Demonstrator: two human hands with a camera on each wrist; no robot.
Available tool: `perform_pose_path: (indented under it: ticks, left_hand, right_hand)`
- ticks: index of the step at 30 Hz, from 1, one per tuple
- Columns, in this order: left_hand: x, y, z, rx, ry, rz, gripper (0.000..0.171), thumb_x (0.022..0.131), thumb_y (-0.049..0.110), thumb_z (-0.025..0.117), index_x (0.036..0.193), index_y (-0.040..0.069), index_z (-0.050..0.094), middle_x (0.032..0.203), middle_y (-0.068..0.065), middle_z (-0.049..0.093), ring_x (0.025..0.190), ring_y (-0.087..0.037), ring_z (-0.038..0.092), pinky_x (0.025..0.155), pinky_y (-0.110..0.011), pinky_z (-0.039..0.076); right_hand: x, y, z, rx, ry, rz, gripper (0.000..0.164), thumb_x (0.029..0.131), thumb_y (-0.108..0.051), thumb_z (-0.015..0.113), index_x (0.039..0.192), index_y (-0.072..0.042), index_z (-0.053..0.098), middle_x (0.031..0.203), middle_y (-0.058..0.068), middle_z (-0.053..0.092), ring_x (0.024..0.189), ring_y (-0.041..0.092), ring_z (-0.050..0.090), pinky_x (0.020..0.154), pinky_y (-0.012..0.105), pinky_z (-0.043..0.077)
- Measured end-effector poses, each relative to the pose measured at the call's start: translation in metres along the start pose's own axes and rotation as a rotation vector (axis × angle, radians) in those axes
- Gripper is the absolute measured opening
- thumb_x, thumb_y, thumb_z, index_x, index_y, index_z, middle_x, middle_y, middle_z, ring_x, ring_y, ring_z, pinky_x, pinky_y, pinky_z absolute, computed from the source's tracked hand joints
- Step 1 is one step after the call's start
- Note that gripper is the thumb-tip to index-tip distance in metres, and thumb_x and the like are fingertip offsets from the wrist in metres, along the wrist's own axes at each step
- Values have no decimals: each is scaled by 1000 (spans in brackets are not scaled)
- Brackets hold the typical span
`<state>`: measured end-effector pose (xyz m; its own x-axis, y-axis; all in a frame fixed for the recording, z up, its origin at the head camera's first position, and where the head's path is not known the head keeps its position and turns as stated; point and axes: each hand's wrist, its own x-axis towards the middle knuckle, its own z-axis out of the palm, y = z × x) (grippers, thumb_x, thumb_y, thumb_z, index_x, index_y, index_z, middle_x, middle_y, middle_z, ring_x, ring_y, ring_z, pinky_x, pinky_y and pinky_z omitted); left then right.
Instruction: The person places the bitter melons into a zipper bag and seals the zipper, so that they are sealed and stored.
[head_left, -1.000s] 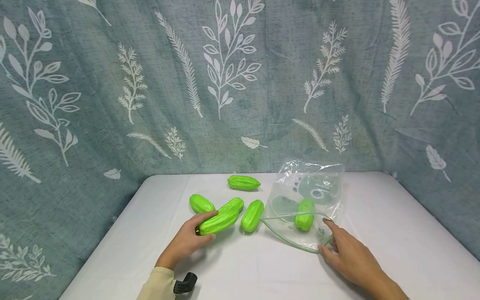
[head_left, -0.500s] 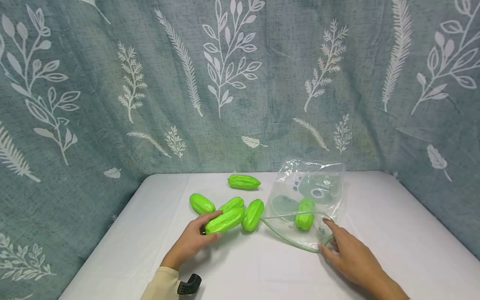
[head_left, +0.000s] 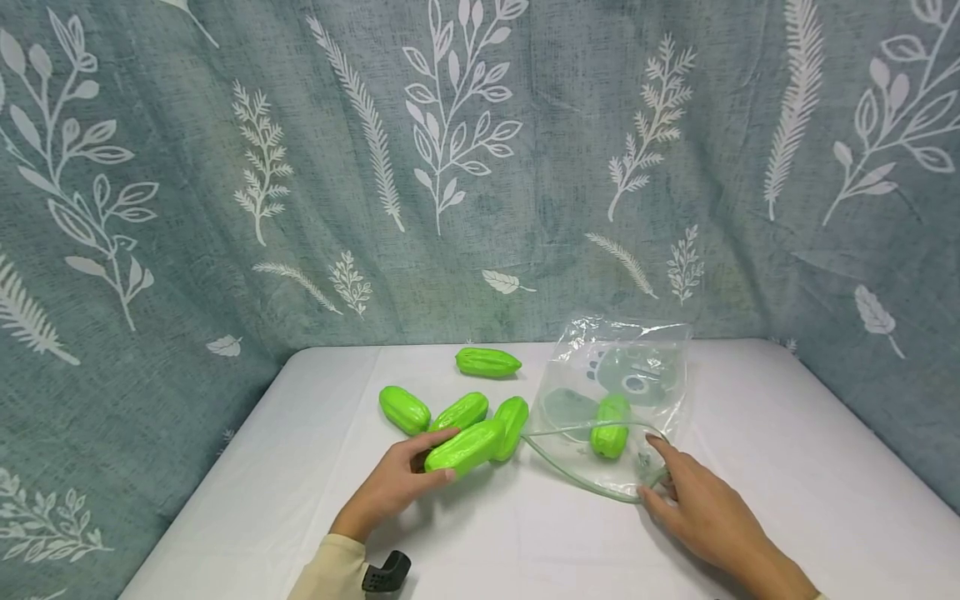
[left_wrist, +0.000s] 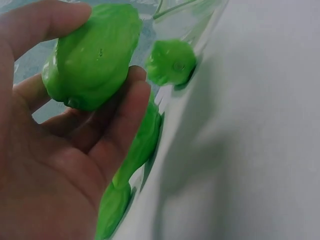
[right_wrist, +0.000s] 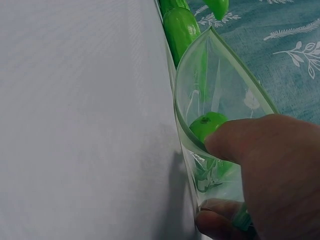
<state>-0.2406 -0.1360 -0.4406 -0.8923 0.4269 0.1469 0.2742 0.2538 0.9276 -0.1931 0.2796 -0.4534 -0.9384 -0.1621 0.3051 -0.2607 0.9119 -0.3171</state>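
Observation:
My left hand [head_left: 392,487] grips a bright green, ridged, gourd-like fruit [head_left: 467,447], thumb on one side and fingers on the other. In the left wrist view this gourd [left_wrist: 100,57] is lifted, its shadow falling on the white cloth. My right hand [head_left: 705,512] pinches the green rim of a clear zip bag [head_left: 573,479] at its right corner. The bag lies with its mouth gaping towards me. Inside it rests one green gourd [head_left: 611,437]. The right wrist view shows my thumb over the bag's rim [right_wrist: 181,117] and fingertips under it.
Several like gourds lie left of the bag: one at the back [head_left: 487,362], one at far left [head_left: 403,408], one in the middle [head_left: 461,411]. Another gourd [head_left: 514,417] sits right beside the bag's left corner. A patterned curtain [head_left: 480,167] stands behind the white table [head_left: 555,554].
My left hand has carried its gourd rightwards towards the bag, now overlapping the gourd beside it in the head view. My right hand and the bag have stayed put.

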Motion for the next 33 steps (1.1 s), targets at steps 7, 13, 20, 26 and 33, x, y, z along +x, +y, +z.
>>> perform_pose_path:
  ticks: [7, 13, 20, 26, 33]
  left_hand:
    - [3, 0, 5, -13, -28, 6, 56, 89, 17, 73, 142, 7, 56, 138, -16, 55, 112, -24, 58, 90, -27, 51]
    - [2, 3, 9, 11, -40, 18, 55, 90, 19, 72, 141, 5, 57, 137, -17, 56, 109, -22, 59, 88, -26, 51]
    - [4, 4, 20, 39, -92, 48, 53, 92, 20, 72, 140, 4, 58, 137, -16, 57, 114, -22, 59, 94, -30, 49]
    - [5, 5, 27, 49, -116, 16, 53, 93, 25, 72, 141, 8, 57, 140, -11, 57, 121, -24, 57, 99, -30, 47]
    - [7, 6, 35, 37, -137, 42, 55, 93, 23, 72, 144, 15, 56, 140, -10, 56, 117, -22, 58, 98, -32, 47]
  right_hand:
    - [-1, 0, 0, 7, -4, 7, 73, 89, -34, 75, 149, -7, 43, 110, 7, 65, 92, 21, 65, 76, 52, 54]
    - [0, 0, 0, 4, 1, 4, 72, 89, -33, 74, 149, -7, 43, 109, 6, 65, 91, 20, 64, 75, 51, 54]
    - [-1, -1, 1, 14, 1, 3, 72, 90, -35, 74, 149, -8, 43, 109, 6, 65, 91, 19, 64, 75, 50, 54]
    - [-1, -1, 2, 14, -9, 6, 73, 90, -35, 74, 150, -7, 42, 112, 8, 65, 91, 20, 65, 75, 50, 54]
    - [-1, -2, 0, 5, 1, 4, 72, 90, -34, 74, 149, -8, 42, 108, 6, 65, 90, 20, 65, 75, 50, 54]
